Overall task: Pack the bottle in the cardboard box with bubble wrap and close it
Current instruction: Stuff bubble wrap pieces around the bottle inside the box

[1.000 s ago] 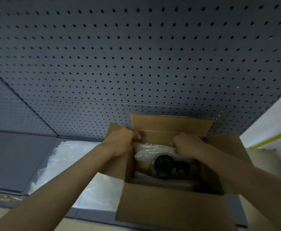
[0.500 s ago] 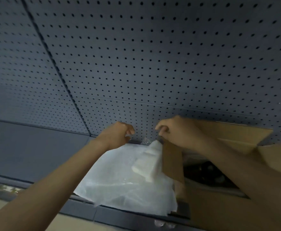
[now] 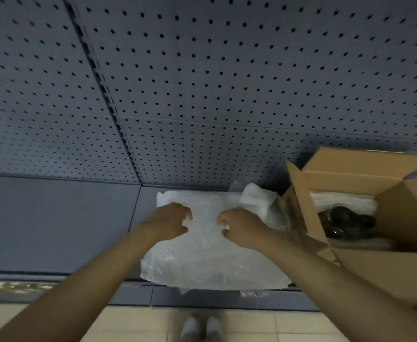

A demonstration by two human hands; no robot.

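An open cardboard box (image 3: 385, 270) stands on the shelf at the right, its flaps up. Inside it lies a dark bottle (image 3: 343, 222) with white wrap (image 3: 343, 202) behind it. Left of the box a sheet of bubble wrap (image 3: 207, 260) lies flat on the shelf, with a folded white wad (image 3: 257, 199) at its far right corner. My left hand (image 3: 170, 222) and my right hand (image 3: 242, 227) hover just over the sheet's far half, fingers curled and apart. Neither hand holds anything that I can see.
A dark grey shelf (image 3: 54, 223) runs left to right, backed by a perforated metal panel (image 3: 227, 82). The shelf's front lip (image 3: 103, 294) lies below the sheet. Beige floor tiles and my shoes (image 3: 202, 328) show at the bottom.
My hands left the box, carried a folded wad of wrap out to the left, released it, and came down over the flat sheet. The view swung left, so the box now sits at the right.
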